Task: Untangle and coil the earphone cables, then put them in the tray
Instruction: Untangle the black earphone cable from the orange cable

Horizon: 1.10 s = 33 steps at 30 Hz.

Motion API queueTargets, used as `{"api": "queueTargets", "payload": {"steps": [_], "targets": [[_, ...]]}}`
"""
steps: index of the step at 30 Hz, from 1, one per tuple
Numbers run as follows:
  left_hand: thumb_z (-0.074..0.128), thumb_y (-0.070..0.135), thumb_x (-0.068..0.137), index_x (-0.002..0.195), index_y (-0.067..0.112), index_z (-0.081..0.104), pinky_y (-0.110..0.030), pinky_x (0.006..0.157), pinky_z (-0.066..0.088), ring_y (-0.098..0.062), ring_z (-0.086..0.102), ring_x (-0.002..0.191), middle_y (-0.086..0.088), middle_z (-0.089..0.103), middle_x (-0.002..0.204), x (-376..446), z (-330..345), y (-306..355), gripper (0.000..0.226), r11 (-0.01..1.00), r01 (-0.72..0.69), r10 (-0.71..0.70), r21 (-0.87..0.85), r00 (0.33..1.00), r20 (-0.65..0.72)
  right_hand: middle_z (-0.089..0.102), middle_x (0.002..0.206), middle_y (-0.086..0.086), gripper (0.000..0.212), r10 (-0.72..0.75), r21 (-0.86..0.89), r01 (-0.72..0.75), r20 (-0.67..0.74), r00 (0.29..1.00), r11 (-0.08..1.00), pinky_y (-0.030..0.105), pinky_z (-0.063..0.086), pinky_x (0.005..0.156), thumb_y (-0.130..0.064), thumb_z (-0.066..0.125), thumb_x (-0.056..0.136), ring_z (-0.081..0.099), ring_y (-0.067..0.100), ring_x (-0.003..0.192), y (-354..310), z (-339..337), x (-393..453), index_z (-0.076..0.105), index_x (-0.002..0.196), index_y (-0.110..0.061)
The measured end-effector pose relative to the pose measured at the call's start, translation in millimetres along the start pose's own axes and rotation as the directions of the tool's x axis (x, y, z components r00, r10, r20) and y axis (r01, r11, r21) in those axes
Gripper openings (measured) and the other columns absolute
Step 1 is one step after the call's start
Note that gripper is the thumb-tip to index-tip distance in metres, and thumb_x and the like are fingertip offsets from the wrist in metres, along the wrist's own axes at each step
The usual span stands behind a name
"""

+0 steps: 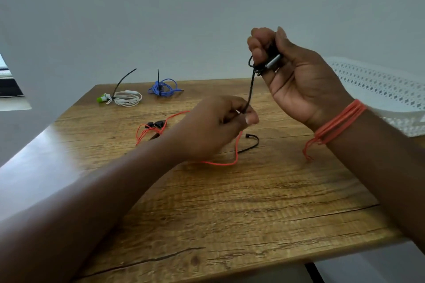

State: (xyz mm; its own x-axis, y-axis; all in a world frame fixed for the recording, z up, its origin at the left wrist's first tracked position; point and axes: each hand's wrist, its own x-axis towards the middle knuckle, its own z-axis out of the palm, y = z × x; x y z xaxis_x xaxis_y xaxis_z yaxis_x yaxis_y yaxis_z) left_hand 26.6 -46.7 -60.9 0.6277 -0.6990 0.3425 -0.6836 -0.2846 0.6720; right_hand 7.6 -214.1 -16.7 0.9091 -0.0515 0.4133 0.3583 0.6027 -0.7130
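Two coiled earphone bundles lie near the far left corner of the bench (pixel 253 213), one (pixel 125 98) to the left of the other (pixel 163 88), each with a tie standing up from it. A loose earphone cable (pixel 226 162) sprawls across the middle of the bench, partly behind the left hand (pixel 216 126). A loose tie (pixel 251 142) lies just right of it. The tray (pixel 379 89) sits at the far right edge, behind the raised right hand (pixel 296 80).

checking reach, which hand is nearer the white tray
Right. The right hand is raised, clenched on a black cable bundle, just left of the white tray. The left hand is lower and farther left, pinching the black zip tie.
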Motion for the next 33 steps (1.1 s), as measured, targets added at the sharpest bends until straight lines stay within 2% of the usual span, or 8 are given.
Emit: {"api": "queueTargets", "payload": {"steps": [3, 6, 10, 13, 19, 22, 26, 33], "targets": [[0.047, 0.034, 0.1, 0.111, 0.027, 0.061, -0.025, 0.055, 0.038, -0.001, 0.05, 0.055, 0.015, 0.057, 0.062, -1, -2, 5, 0.02, 0.9, -0.145, 0.126, 0.412, 0.989, 0.073, 0.071, 0.097, 0.012, 0.031, -0.04, -0.079, 0.039, -0.013, 0.999, 0.996, 0.021, 0.056, 0.076, -0.012, 0.045, 0.101, 0.072, 0.017, 0.089, 3, -2, -2, 0.053, 0.12, 0.011], [0.038, 0.044, 0.1, 0.115, 0.032, 0.056, -0.035, 0.06, 0.046, -0.012, 0.056, 0.067, 0.007, 0.068, 0.083, -3, -7, 11, 0.027, 0.718, -0.234, 0.225, 0.656, 0.969, 0.1, 0.072, 0.099, 0.015, 0.021, -0.114, -0.348, 0.101, -0.019, 0.993, 0.932, 0.025, 0.056, 0.079, -0.008, 0.051, 0.098, 0.072, 0.026, 0.095, 12, -3, -4, 0.061, 0.11, 0.006], [0.044, 0.039, 0.098, 0.098, 0.026, 0.064, -0.023, 0.047, 0.019, -0.014, 0.046, 0.058, 0.012, 0.052, 0.068, -5, -13, 20, 0.024, 0.599, -0.257, 0.455, 0.759, 0.889, -0.058, 0.073, 0.087, 0.014, 0.014, -0.279, -0.796, 0.257, 0.115, 0.953, 0.548, 0.025, 0.057, 0.074, -0.005, 0.058, 0.094, 0.073, 0.016, 0.081, 24, -3, -6, 0.068, 0.1, 0.003], [0.051, 0.042, 0.096, 0.103, 0.03, 0.067, -0.026, 0.052, 0.029, -0.019, 0.057, 0.061, 0.009, 0.06, 0.064, -4, -27, 18, 0.021, 0.642, -0.162, 0.469, 0.75, 0.857, -0.216, 0.07, 0.074, 0.012, 0.016, -0.231, -0.885, 0.291, 0.217, 0.948, 0.363, 0.025, 0.053, 0.061, -0.009, 0.057, 0.095, 0.065, 0.006, 0.067, 26, -3, -6, 0.068, 0.089, 0.002], [0.058, 0.049, 0.091, 0.089, 0.027, 0.066, -0.029, 0.057, 0.03, -0.013, 0.05, 0.059, 0.009, 0.053, 0.057, -4, -38, 11, 0.023, 0.81, 0.025, 0.331, 0.586, 0.806, -0.491, 0.056, 0.058, 0.007, 0.057, 0.074, -0.893, 0.063, 0.107, 0.991, 0.445, 0.018, 0.04, 0.052, -0.04, 0.036, 0.103, 0.049, 0.011, 0.051, 25, 0, -9, 0.067, 0.083, 0.004], [0.06, 0.045, 0.091, 0.083, 0.023, 0.063, -0.031, 0.05, 0.031, -0.011, 0.041, 0.046, 0.004, 0.048, 0.05, 1, -34, 3, 0.024, 0.948, 0.031, 0.156, 0.317, 0.824, -0.545, 0.046, 0.056, 0.004, 0.05, 0.226, -0.777, -0.025, 0.152, 0.962, 0.629, 0.024, 0.032, 0.053, -0.035, 0.035, 0.104, 0.039, 0.015, 0.053, 25, 2, -10, 0.062, 0.079, -0.002], [0.043, 0.038, 0.101, 0.081, 0.015, 0.05, -0.025, 0.041, 0.02, -0.012, 0.023, 0.041, -0.012, 0.031, 0.057, 4, -21, 0, 0.031, 0.981, -0.005, -0.074, -0.195, 0.916, -0.394, 0.039, 0.057, -0.001, 0.039, 0.282, -0.494, -0.159, 0.184, 0.942, 0.855, 0.021, 0.034, 0.053, -0.03, 0.034, 0.105, 0.036, 0.013, 0.054, 21, 4, -9, 0.05, 0.075, -0.011], [0.036, 0.046, 0.1, 0.103, 0.014, 0.046, -0.026, 0.037, 0.03, -0.011, 0.033, 0.042, -0.009, 0.047, 0.061, -1, -14, 8, 0.034, 0.98, -0.016, -0.043, -0.197, 0.956, -0.292, 0.04, 0.054, -0.004, 0.039, 0.325, -0.226, -0.268, 0.267, 0.907, 0.936, 0.023, 0.045, 0.064, -0.03, 0.028, 0.105, 0.049, 0.014, 0.06, 16, 6, -9, 0.045, 0.075, -0.014]]}}
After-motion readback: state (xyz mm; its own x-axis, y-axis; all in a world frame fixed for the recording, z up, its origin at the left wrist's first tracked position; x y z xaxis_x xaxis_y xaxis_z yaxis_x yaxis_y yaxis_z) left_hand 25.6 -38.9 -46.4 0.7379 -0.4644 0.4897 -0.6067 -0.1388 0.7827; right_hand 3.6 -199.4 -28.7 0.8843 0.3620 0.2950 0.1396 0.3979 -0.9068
